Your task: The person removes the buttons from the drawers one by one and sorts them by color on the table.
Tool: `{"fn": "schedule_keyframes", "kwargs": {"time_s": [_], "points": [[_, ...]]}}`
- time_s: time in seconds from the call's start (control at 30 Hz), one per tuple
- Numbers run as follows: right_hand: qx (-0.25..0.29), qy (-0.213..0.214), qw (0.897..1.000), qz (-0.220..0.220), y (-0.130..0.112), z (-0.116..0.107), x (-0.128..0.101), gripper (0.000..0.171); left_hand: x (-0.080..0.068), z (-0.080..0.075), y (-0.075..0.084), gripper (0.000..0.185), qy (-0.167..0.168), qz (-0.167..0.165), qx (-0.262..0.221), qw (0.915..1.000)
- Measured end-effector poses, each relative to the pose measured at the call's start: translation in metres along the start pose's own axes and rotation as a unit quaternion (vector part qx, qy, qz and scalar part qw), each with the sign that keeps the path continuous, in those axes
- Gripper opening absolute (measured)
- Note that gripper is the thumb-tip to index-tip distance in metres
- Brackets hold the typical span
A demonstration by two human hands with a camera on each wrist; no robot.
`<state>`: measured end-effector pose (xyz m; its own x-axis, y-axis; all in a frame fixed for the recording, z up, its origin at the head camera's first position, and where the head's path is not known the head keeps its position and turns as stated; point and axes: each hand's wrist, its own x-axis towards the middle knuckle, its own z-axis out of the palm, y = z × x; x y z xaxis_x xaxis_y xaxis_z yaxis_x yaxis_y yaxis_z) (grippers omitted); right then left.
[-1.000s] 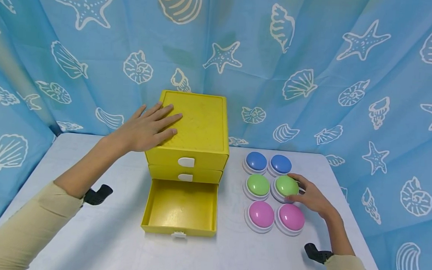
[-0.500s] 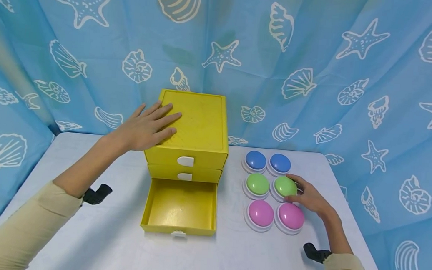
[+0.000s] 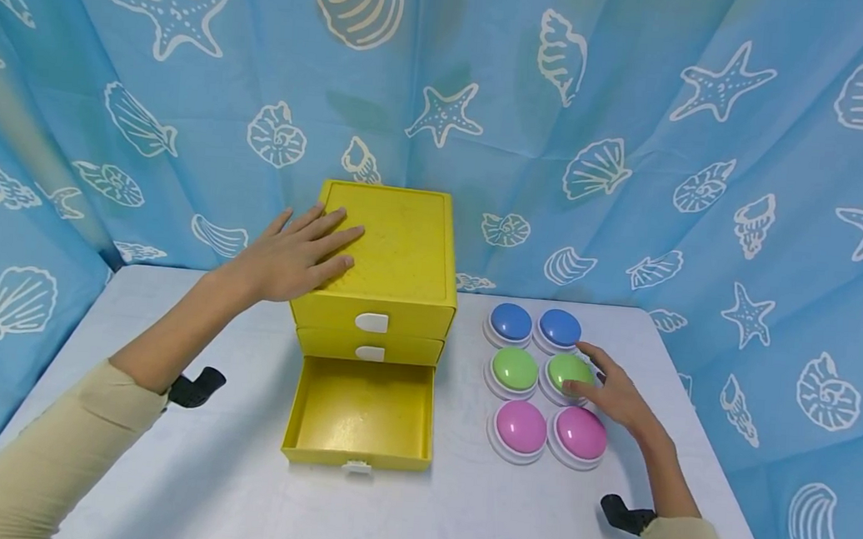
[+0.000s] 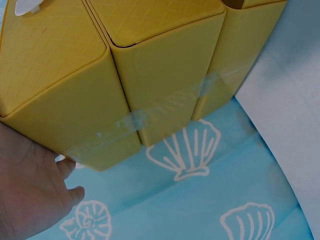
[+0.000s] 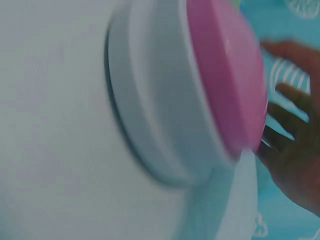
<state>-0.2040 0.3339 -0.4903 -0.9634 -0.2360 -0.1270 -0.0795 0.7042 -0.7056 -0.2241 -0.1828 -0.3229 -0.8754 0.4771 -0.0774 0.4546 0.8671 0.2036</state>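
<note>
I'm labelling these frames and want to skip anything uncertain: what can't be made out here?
- Right hand on the right green button: the head view cannot show whether it presses or only touches, as the thumb covers the contact.
- Right wrist view: motion blur smears the pink button and fingers.
- Two upper drawers of the yellow drawer unit: closed, contents hidden.
- Left hand: the left wrist view crops it at the edge.
</note>
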Motion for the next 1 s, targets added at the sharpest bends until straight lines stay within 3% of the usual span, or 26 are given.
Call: {"fn": "schedule_keyframes", "kwargs": {"time_s": [0.17,0.3,0.6,1.0], "points": [[-0.003,0.075,0.996,-0.048,-0.028,0.010,-0.009,0.060,0.000,0.001,0.000,0.063,0.001,0.001,-0.008,1.0000],[0.039,0.093,0.990,-0.098,-0.057,0.019,-0.016,0.052,0.000,0.001,0.000,0.063,0.004,0.003,-0.011,0.9999],[0.109,0.102,0.975,-0.164,-0.111,0.053,-0.034,0.041,0.000,0.001,-0.001,0.064,0.001,0.001,-0.006,1.0000],[0.168,0.066,0.964,-0.194,-0.167,0.102,-0.066,0.033,0.000,0.001,0.000,0.063,0.003,0.000,-0.005,1.0000]]}}
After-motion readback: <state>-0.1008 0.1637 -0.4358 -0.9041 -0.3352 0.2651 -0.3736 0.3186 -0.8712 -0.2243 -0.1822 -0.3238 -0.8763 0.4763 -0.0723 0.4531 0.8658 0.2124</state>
